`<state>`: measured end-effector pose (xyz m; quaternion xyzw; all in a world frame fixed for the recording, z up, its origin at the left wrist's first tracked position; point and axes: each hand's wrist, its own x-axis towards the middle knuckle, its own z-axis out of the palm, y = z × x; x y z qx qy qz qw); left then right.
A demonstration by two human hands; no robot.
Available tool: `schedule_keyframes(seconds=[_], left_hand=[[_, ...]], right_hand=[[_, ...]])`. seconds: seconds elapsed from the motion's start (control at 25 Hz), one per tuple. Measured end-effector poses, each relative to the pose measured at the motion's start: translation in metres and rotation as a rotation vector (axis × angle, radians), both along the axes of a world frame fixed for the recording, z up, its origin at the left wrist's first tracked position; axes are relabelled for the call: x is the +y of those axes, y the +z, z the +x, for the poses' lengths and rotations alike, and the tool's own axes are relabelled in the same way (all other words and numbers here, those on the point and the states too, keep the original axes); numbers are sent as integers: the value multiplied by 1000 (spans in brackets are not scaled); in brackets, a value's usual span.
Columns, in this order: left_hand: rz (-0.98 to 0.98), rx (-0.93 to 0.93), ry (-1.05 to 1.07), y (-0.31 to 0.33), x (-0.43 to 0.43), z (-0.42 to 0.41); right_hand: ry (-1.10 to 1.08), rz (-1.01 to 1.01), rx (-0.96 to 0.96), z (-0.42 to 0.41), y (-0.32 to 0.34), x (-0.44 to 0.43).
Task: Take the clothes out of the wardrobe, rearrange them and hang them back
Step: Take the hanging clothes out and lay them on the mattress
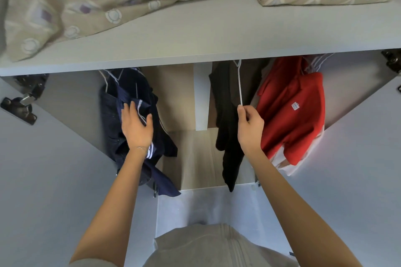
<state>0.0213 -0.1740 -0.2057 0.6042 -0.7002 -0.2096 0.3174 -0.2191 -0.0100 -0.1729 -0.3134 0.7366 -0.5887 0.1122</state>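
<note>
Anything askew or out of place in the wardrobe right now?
The navy garment under the left hand hangs bunched and crooked. The patterned bedding lies crumpled on the top shelf. Nothing looks damaged.

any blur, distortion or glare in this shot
Head view: wide-angle distortion splays the wardrobe side panels; patterned bedding smears at the far left; the left hand and the right hand pinching the white hanger look sharp; light is soft, no glare.
</note>
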Motion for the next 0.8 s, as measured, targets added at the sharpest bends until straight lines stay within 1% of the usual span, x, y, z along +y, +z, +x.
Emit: schedule_keyframes(seconds=[0.08, 0.2, 0.24, 0.32, 0.4, 0.44, 0.6, 0.68, 0.8], left_hand=[[58, 8, 32, 1, -18, 10], [234, 67, 74, 0, -37, 13], [266, 70, 78, -1, -42, 13], [277, 52, 90, -2, -50, 12], [279, 85, 105, -5, -59, 12], [288, 134, 111, -6, -62, 12], [382, 423, 135, -6, -79, 10], [409, 549, 87, -6, -78, 6], [434, 640, -18, -7, -72, 3]], right_hand=[[-5, 12, -20, 9, 0, -3], [-14, 39, -48, 23, -4, -8], [-13, 46, -51, 27, -5, -10], [-3, 76, -41, 35, -6, -15], [8, 99, -26, 41, -8, -19], [16, 101, -18, 43, -9, -21], [24, 114, -3, 48, -12, -27], [21, 129, -4, 49, -12, -29], [15, 146, -12, 47, -13, -30]])
